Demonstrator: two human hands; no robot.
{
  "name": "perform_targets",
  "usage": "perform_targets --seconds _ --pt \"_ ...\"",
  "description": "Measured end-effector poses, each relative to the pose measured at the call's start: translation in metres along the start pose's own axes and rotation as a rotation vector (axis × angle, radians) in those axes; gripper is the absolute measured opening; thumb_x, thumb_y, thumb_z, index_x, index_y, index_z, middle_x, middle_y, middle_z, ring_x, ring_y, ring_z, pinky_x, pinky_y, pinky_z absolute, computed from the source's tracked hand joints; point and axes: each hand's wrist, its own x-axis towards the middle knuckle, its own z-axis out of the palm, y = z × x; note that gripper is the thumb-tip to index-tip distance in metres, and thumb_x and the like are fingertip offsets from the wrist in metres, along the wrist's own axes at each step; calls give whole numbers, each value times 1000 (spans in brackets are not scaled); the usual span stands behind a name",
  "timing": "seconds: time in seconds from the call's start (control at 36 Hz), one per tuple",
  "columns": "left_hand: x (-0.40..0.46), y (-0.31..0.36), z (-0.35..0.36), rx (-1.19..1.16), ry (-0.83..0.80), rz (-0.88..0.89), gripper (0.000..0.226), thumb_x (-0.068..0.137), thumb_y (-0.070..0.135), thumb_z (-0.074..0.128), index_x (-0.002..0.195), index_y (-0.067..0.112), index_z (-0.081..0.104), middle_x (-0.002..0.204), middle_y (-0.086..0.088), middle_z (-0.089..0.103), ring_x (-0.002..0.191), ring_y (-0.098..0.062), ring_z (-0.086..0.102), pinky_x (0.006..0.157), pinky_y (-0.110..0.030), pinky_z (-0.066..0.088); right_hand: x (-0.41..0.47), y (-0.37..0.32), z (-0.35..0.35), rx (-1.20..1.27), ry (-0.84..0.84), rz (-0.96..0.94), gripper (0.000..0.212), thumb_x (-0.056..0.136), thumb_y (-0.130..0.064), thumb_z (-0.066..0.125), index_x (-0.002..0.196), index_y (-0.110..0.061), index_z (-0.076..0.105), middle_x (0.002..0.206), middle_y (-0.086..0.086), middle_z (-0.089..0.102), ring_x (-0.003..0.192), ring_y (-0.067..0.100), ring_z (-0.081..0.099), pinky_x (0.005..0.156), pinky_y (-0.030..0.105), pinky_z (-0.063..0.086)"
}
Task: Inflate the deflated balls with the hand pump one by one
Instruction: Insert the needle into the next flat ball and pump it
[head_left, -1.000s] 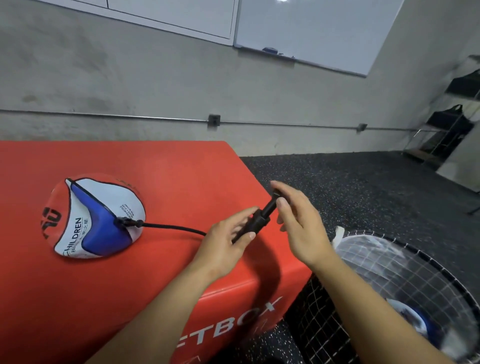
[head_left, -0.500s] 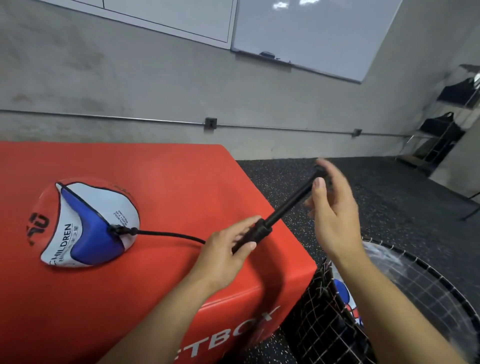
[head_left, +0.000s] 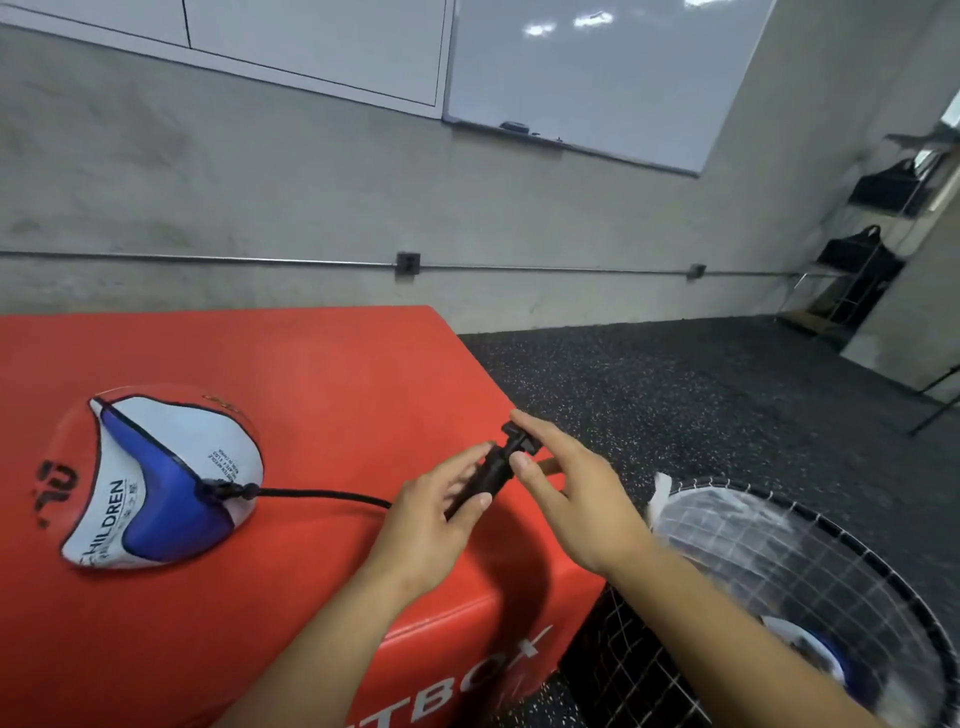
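A deflated red, white and blue ball (head_left: 156, 478) lies flat on the red box (head_left: 322, 384). A black hose (head_left: 322, 496) runs from its valve to a small black hand pump (head_left: 488, 475). My left hand (head_left: 441, 514) grips the pump barrel near the box's right edge. My right hand (head_left: 571, 488) holds the pump's T-handle between thumb and fingers, with the handle pushed in close to the barrel.
A round wire-mesh basket (head_left: 810, 571) stands on the floor at the right, with another white and blue ball (head_left: 810, 649) inside. Dark speckled floor (head_left: 701, 395) stretches beyond. A grey wall with a whiteboard (head_left: 597, 73) is behind; shelves with black bags (head_left: 862, 249) stand far right.
The pump handle, drawn far out half a second ago, is now pushed back in. My right hand moved down and left toward my left hand. The ball looks unchanged.
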Motion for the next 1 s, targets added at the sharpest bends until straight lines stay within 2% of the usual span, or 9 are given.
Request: perform_targets --seconds 0.11,0.22,0.33,0.47,0.58,0.69,0.78,0.92,1.0 --pt "-3 4 -2 14 4 1 62 96 0 70 128 52 55 113 44 66 118 13 62 96 -6 44 -1 -3 10 144 115 39 36 104 -43 61 139 -39 63 123 -18 70 92 7 71 90 30 56" --pt "-6 9 -6 19 10 6 61 97 -1 69 129 48 54 109 50 63 115 18 60 95 -4 43 4 -7 12 138 177 -25 34 101 -45 56 133 -37 67 117 -17 70 90 13 67 90 42 56" --pt "-9 14 -7 22 -7 11 60 98 -1 67 135 45 56 117 42 67 119 12 61 98 -5 43 12 -11 -1 209 246 -50 30 104 -35 54 131 -37 66 120 -13 70 88 15 66 83 47 57" --pt "-11 16 -1 54 -61 23 62 98 5 66 140 49 57 128 24 70 125 7 61 104 -11 43 18 -17 -43 402 481 12 27 109 -19 52 127 -31 67 99 -15 67 72 9 58 62 30 49" --pt "-12 15 2 85 -97 37 56 95 19 63 143 48 57 132 28 67 128 4 60 110 -20 44 13 -13 -59 478 606 66 28 111 -16 50 130 -30 65 100 -4 64 73 11 56 59 27 46" --pt "-11 11 -1 78 -85 35 60 98 8 66 143 47 58 130 23 70 126 4 61 110 -20 45 12 -17 -49 252 608 39 34 113 -23 43 138 -31 64 113 -3 63 75 16 64 70 39 55" --pt "-11 9 -5 65 -71 25 61 98 4 67 141 47 59 128 18 72 124 5 62 108 -19 46 14 -20 -44 165 573 6 35 112 -32 42 140 -36 62 125 -14 63 96 20 70 86 50 58" --pt "-10 8 -8 44 -53 26 63 98 3 66 139 49 57 127 17 72 122 7 62 104 -13 45 9 -29 -28 137 385 -26 35 111 -24 48 141 -35 61 130 -10 66 83 9 71 74 13 51" --pt "-8 7 -9 36 -31 23 65 98 4 66 136 55 55 127 16 71 120 9 62 101 -11 44 10 -27 -20 89 274 -19 38 110 -25 50 144 -36 60 126 -8 68 73 6 71 72 10 48"
